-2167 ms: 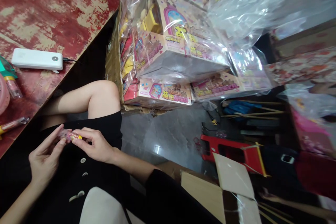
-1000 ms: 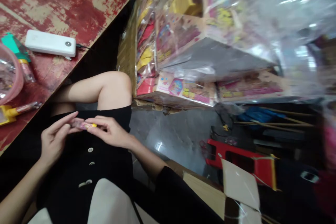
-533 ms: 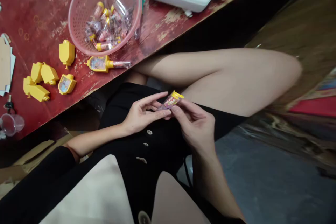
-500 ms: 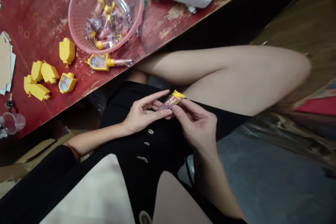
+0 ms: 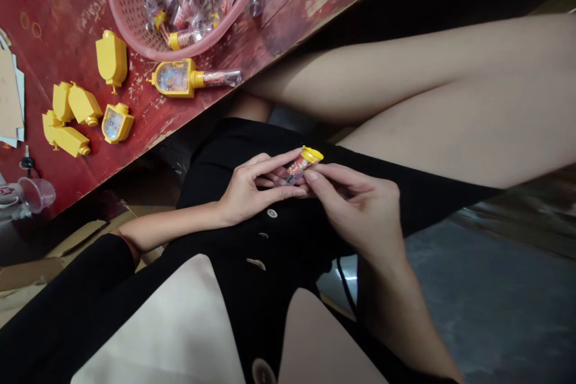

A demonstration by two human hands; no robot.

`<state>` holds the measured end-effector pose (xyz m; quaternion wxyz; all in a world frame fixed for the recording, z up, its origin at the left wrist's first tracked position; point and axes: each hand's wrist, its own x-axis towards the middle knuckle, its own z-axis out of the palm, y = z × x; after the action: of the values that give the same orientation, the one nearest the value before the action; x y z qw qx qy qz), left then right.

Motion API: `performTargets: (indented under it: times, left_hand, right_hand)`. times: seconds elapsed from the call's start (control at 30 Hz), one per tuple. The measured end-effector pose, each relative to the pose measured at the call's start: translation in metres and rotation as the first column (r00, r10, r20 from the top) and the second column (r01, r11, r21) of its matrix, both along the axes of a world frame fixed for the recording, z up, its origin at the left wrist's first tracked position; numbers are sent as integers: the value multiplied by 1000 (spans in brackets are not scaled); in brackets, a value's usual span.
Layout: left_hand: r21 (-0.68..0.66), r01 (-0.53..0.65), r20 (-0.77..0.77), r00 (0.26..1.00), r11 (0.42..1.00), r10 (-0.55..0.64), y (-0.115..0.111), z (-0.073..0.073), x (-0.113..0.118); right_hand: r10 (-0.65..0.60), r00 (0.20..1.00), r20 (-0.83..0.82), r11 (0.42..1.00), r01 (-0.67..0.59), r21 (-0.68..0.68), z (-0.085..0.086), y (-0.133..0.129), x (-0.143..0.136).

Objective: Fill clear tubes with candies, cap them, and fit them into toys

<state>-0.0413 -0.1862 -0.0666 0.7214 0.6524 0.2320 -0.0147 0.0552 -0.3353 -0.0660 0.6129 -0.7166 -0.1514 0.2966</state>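
Above my lap, a small clear tube with a yellow cap (image 5: 300, 165) and a red-and-white printed wrap is tilted, cap end up and to the right. My left hand (image 5: 252, 187) holds its lower part between thumb and fingers. Closed in a pinch, my right hand (image 5: 362, 201) has its thumb and fingertips at the tube's right side, just below the cap. The tube's bottom end is partly hidden by my fingers. On the red table edge lies a yellow toy case (image 5: 173, 78) with a picture window, joined to a similar clear tube (image 5: 220, 77).
A pink perforated basket (image 5: 117, 18) with several capped tubes in clear wrappers stands on the red table (image 5: 67, 180). Several yellow cases (image 5: 111, 60) lie left of it. Farther left are cards (image 5: 9, 96), a key (image 5: 27, 159) and a clear plastic cup (image 5: 39, 195).
The view has shifted, so the basket sits higher in it and the white box is gone. The tube has turned slightly, showing more of its cap. Both hands remain at it.
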Motion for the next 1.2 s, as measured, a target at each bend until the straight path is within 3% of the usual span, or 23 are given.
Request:
performTargets:
  times: [0.23, 0.4, 0.5, 0.6, 0.7, 1.0, 1.2]
  left_hand:
    - [49, -11, 101, 995, 999, 6, -6, -10, -4]
    - [-208, -48, 86, 994, 977, 67, -3, -13, -2]
    - [-446, -18, -44, 999, 895, -3, 3, -7, -3]
    - [-581, -12, -129, 989, 814, -78, 9, 4, -6]
    - [-611, -22, -191, 974, 791, -120, 15, 16, -8]
    - [-756, -74, -258, 947, 651, -192, 26, 34, -17]
    - [-767, -39, -238, 944, 641, -227, 31, 39, -20]
  right_hand:
    - [-23, 995, -95, 995, 13, -100, 0, 2, -1]
    - [-2, 973, -229, 1000, 8, 24, 3, 4, 1]
    - [-18, 960, -281, 994, 48, 100, 6, 7, 7]
    - [66, 975, -213, 992, -41, 118, 11, 9, 12]
    - [154, 976, -154, 987, -144, 71, 15, 9, 15]
    - [193, 968, -160, 981, -195, 3, 18, 8, 10]
    - [294, 949, -117, 956, -291, 42, 23, 7, 12]
